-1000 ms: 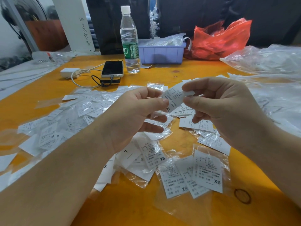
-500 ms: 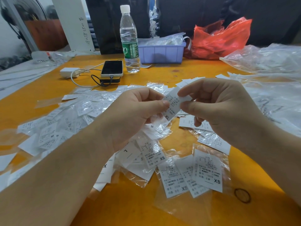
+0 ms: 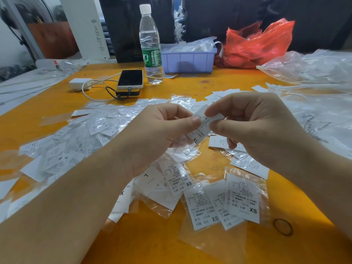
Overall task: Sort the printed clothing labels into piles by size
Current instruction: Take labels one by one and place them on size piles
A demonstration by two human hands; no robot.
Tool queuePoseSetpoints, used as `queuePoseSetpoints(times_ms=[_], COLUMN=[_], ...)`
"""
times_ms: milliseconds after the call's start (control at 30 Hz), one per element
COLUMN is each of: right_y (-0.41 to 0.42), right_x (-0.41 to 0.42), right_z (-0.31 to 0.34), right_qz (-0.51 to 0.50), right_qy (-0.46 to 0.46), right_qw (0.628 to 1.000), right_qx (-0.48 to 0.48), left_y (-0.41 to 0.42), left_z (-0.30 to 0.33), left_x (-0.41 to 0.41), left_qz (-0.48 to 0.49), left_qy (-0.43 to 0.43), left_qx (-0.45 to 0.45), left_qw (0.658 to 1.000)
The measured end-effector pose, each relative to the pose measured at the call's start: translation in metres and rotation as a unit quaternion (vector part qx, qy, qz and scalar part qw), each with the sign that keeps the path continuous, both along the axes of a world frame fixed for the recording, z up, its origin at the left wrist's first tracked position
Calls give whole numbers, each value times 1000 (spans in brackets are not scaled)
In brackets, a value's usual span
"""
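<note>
We are looking down on an orange table (image 3: 57,103) with a smooth, slightly scuffed top, backed by dark panels and a white board with handwriting. At its far edge stand a clear plastic water bottle (image 3: 150,44) with a green wrapper, a lilac plastic bin (image 3: 188,60) and a crumpled red plastic bag (image 3: 259,44); a dark-screened phone (image 3: 130,78) rests on a power bank, cabled to a white charger (image 3: 80,83). Sheets of crinkled clear film (image 3: 312,69) heap up on the right. Our left hand (image 3: 152,134) and right hand (image 3: 253,124) meet above the middle of the table, both forearms bare. Each pinches the same label (image 3: 202,124) between thumb and forefinger, the other fingers curled under; the slip is tilted, small and rectangular, white paper with fine black print and "XL" at its lower end. Below the hands the loose labels (image 3: 80,145) lie scattered on the left, many inside glossy transparent sleeves, with M, S and L readable on some. Near us a small fanned XS pile (image 3: 224,202) lies in its clear bags, and just beside it a thin dark rubber band (image 3: 282,227) forms a ring on the tabletop.
</note>
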State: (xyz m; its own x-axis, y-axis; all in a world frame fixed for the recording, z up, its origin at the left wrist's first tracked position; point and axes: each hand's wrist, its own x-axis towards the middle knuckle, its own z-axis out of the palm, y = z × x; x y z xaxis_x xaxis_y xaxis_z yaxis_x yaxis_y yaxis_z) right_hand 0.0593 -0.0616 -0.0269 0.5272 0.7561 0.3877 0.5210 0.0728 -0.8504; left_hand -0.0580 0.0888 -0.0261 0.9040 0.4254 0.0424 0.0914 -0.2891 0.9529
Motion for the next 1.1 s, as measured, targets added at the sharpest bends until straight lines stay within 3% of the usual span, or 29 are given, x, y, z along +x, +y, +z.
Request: queuePoseSetpoints(times_ms=[367,600,1100], right_y=[1,3,4], right_x=[1,4,6], right_z=[-1,-2,-8], right_qz=[-16,-3,10], right_qy=[32,36,4], right_qw=[999,998,998], right_qx=[-27,-52,-62], left_y=[-3,-4,-3], left_z=[-3,-5,-5], left_x=[0,-1,-2], left_qz=[-19,19,17], left_qy=[-3,-7,-9], left_qx=[128,227,239], left_qw=[992,974,971])
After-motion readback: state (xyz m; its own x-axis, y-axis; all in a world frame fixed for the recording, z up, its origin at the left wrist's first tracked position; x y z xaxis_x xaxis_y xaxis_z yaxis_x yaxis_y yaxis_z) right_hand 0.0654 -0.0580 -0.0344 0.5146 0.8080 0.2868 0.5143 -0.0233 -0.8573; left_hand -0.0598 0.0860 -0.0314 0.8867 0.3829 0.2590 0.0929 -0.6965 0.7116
